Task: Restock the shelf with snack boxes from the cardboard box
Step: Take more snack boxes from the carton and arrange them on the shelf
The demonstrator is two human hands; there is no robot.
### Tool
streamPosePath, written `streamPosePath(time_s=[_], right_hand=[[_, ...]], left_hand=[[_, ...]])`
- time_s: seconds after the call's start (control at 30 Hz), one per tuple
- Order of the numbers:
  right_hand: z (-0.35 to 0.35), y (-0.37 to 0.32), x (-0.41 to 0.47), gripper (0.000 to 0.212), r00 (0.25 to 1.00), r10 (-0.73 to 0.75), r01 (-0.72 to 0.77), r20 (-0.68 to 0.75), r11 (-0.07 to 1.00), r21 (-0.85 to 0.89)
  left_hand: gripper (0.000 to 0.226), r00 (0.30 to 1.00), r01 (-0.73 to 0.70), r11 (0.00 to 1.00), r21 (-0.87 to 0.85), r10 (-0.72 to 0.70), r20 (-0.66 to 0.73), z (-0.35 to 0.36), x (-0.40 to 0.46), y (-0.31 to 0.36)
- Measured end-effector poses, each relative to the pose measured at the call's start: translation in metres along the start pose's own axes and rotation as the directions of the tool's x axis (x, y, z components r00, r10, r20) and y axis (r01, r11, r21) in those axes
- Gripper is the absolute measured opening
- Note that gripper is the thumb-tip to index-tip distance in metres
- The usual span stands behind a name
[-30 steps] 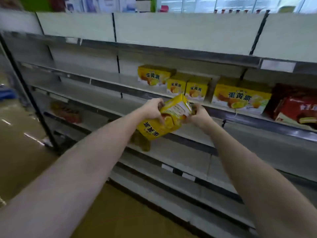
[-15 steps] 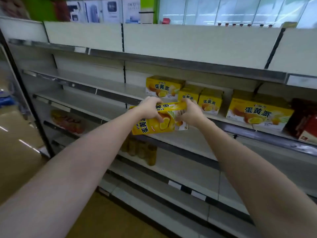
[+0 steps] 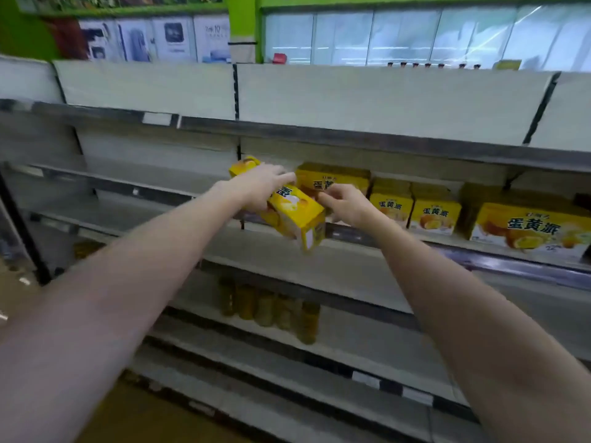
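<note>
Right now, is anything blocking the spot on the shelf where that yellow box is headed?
Nothing visible. The tilted yellow cardboard snack box, held by the left hand with the right hand at its edge, hovers before a bare stretch of grey metal shelf, left of the standing yellow boxes.
</note>
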State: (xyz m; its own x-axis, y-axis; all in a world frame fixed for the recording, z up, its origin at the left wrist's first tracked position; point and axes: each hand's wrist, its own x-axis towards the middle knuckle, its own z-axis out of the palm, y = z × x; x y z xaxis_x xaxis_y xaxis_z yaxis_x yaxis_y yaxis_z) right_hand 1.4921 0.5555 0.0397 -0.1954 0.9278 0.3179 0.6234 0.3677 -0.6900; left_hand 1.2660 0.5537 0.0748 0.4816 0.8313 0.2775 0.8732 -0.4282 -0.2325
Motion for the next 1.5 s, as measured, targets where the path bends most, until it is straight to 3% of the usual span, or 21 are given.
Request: streamPosePath(time_s=[0.07,0.17,0.27,0.5,0.67,0.87,1.1,1.27,1.4,1.5], right_hand=[[0.014,-0.003,0.012,0.009,1.000,-0.016,0.014,-0.007,0.985,-0.172],[0.036,-0.009,0.021,0.014,0.999,-0.032,0.028,-0.011,0.957,-0.289],[0.051,-0.019,0.027,0.034,0.999,-0.036,0.037,0.011,0.912,-0.408],[0.060,-0.042,0.043,0.090,0.974,-0.177,0.225,0.142,0.679,-0.699],[0.067,-0.049,0.062,0.079,0.930,-0.200,0.367,0.308,0.482,-0.796],[0.054,-0.053,0.077,0.091,0.926,-0.207,0.377,0.316,0.463,-0.802],[0.027,-0.036,0.090,0.093,0.979,-0.089,0.201,0.181,0.505,-0.839],[0.013,-0.009,0.100,0.098,0.998,0.015,0.036,0.054,0.564,-0.825],[0.008,0.007,0.107,0.101,0.995,0.095,-0.093,-0.041,0.632,-0.769],[0.006,0.020,0.113,0.100,0.990,0.124,-0.133,-0.068,0.653,-0.746]], left_hand=[[0.076,0.996,-0.086,0.994,0.070,0.086,-0.007,0.003,-0.007,-0.022],[0.067,0.980,-0.190,0.958,0.216,0.200,-0.023,0.004,-0.018,-0.043],[0.054,0.954,-0.268,0.915,0.303,0.296,-0.049,0.006,-0.025,-0.057],[0.073,0.826,-0.496,0.770,0.402,0.561,-0.056,0.020,-0.023,-0.074],[0.070,0.787,-0.534,0.723,0.439,0.614,-0.054,0.024,-0.012,-0.071],[0.064,0.769,-0.561,0.694,0.452,0.639,-0.028,0.024,0.001,-0.073],[0.090,0.808,-0.517,0.702,0.489,0.589,0.009,0.027,0.033,-0.087],[0.088,0.877,-0.446,0.761,0.472,0.477,0.059,0.034,0.058,-0.096],[0.086,0.943,-0.323,0.863,0.388,0.330,0.050,0.050,0.082,-0.089],[0.067,0.959,-0.275,0.911,0.309,0.282,0.022,0.060,0.099,-0.079]])
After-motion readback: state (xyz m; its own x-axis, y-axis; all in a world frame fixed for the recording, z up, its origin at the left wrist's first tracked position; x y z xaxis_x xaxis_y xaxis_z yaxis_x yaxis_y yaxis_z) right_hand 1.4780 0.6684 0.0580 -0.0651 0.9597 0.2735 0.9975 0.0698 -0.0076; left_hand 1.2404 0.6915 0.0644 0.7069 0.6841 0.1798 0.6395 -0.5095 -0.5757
